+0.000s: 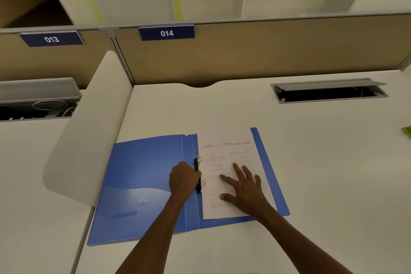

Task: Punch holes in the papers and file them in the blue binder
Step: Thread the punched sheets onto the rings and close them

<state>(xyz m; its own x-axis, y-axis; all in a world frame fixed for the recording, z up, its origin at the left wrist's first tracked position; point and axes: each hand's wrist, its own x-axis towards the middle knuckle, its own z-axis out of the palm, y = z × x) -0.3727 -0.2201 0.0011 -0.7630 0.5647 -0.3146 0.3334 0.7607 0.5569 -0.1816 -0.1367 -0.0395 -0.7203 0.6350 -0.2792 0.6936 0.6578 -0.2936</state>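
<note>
A blue binder (142, 176) lies open on the white desk (322, 162). A printed paper (224, 147) rests on its right half, with its left edge at the black ring mechanism (197, 163) in the spine. My left hand (183, 179) has its fingers curled around the middle of that mechanism. My right hand (244, 187) presses flat on the sheet with its fingers spread. No hole punch is in view.
A curved white divider (89, 131) stands at the left of the desk. An open cable tray (329, 92) sits in the desk at the back right. A green object (407, 131) shows at the right edge. Tan partition panels carry labels 013 and 014.
</note>
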